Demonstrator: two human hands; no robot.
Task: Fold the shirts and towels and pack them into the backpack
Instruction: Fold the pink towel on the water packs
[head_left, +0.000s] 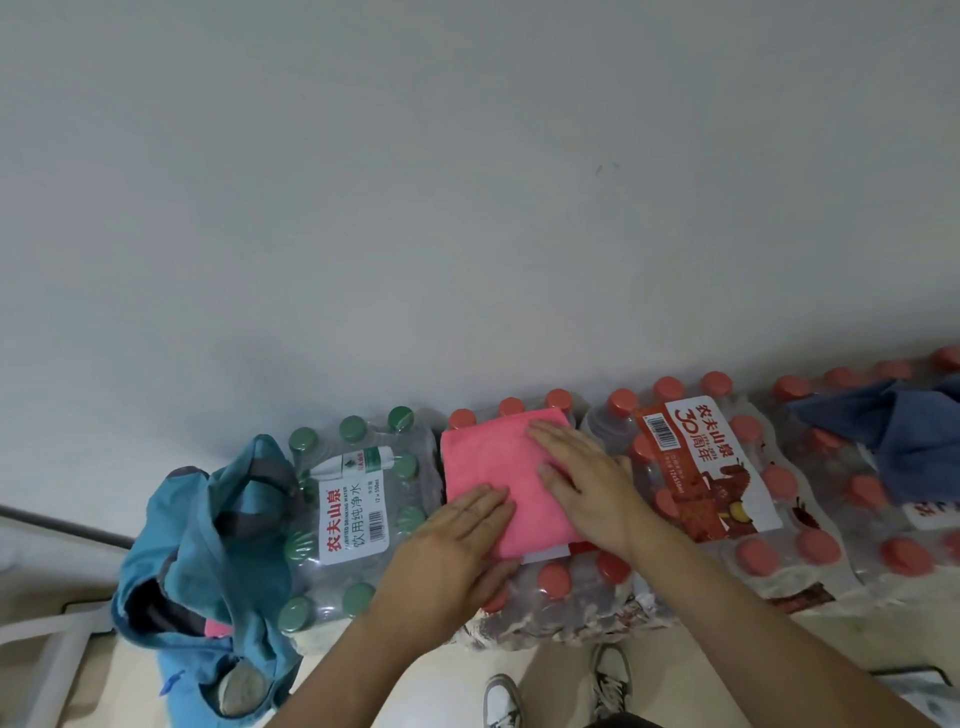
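Pink towel (488, 467) lies folded into a rectangle on a red-capped bottle pack (561, 587). Both hands press it flat with straight fingers, gripping nothing: left hand (457, 540) at its near edge, right hand (587, 488) across its right side. This fold looks nearly done; packing it remains. One teal backpack (208, 545) sits open just left, something pink already inside. One blue cloth (904, 436) lies crumpled well to the right, probably next. One green-capped pack (353, 499) and at least three red-capped ones show.

Both forearms reach forward — left hand (457, 540) and right hand (587, 483) flat, fingers straight.
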